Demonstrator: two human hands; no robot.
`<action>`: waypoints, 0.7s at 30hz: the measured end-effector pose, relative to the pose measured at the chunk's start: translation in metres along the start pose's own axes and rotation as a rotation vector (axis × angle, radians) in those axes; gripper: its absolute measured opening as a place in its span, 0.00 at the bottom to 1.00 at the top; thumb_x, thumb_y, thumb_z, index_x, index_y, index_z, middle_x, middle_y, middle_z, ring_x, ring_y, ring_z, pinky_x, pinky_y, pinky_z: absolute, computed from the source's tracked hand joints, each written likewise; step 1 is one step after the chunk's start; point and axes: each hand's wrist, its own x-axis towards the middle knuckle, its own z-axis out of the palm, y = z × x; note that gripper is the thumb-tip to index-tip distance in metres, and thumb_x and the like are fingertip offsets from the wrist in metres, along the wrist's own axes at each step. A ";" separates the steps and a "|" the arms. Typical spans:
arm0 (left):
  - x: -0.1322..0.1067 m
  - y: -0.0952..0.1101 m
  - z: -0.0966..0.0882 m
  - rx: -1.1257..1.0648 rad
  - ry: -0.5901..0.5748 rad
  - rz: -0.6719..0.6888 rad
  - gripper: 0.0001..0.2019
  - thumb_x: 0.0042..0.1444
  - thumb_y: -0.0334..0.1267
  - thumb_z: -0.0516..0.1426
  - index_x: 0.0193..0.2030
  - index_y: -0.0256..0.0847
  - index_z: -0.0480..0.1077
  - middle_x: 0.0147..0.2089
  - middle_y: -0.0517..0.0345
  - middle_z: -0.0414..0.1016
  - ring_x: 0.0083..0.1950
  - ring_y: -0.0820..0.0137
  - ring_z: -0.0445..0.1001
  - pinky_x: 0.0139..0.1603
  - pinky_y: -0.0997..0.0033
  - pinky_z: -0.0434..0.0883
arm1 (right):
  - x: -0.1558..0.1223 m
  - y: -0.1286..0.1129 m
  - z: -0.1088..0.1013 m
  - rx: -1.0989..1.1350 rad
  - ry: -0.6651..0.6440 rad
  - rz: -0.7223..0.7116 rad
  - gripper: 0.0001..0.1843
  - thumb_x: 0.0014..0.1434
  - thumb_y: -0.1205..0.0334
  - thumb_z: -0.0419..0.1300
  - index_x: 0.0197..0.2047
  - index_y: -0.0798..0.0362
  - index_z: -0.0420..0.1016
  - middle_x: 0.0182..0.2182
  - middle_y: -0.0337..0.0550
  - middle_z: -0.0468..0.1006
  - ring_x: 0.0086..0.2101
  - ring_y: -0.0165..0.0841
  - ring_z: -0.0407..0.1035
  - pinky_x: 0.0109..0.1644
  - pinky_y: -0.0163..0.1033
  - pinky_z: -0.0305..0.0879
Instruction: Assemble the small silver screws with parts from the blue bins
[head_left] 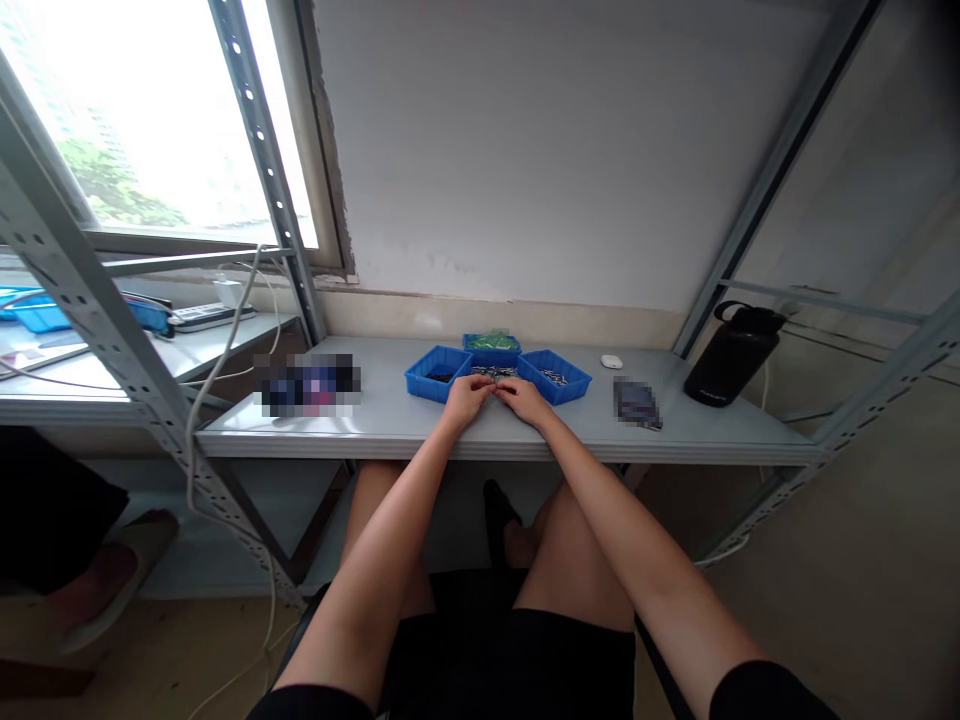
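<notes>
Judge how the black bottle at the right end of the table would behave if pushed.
The black bottle stands tall and wide-bodied, so it probably slides rather than tips on the smooth table. Its rigid look suggests stiffness; weight depends on unseen contents.

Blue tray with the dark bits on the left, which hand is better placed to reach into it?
Probably the left hand: it rests right beside that blue tray, while the right hand lies nearer the right-hand tray.

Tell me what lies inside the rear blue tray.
The rear blue tray holds green pieces, heaped above its rim. They are too small to identify, and they cover the tray's floor.
</notes>
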 end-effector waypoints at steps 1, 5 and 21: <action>0.000 -0.001 0.000 0.019 -0.002 0.014 0.08 0.50 0.38 0.60 0.33 0.35 0.74 0.32 0.54 0.76 0.33 0.69 0.71 0.39 0.69 0.68 | 0.000 0.000 0.000 0.009 -0.004 0.007 0.11 0.59 0.60 0.55 0.38 0.52 0.79 0.38 0.46 0.79 0.40 0.37 0.70 0.45 0.41 0.63; 0.003 -0.007 0.004 0.013 0.016 -0.007 0.09 0.53 0.38 0.58 0.38 0.36 0.73 0.33 0.54 0.76 0.33 0.70 0.72 0.36 0.71 0.69 | 0.000 0.004 0.001 0.087 0.058 0.055 0.12 0.57 0.59 0.56 0.41 0.52 0.78 0.35 0.44 0.79 0.37 0.35 0.70 0.44 0.39 0.64; -0.004 0.005 0.002 0.224 -0.019 0.008 0.09 0.52 0.34 0.58 0.39 0.35 0.77 0.38 0.49 0.79 0.41 0.63 0.75 0.46 0.66 0.69 | -0.003 0.001 -0.002 0.097 0.093 0.114 0.15 0.57 0.52 0.54 0.32 0.53 0.75 0.26 0.41 0.75 0.29 0.33 0.67 0.35 0.37 0.60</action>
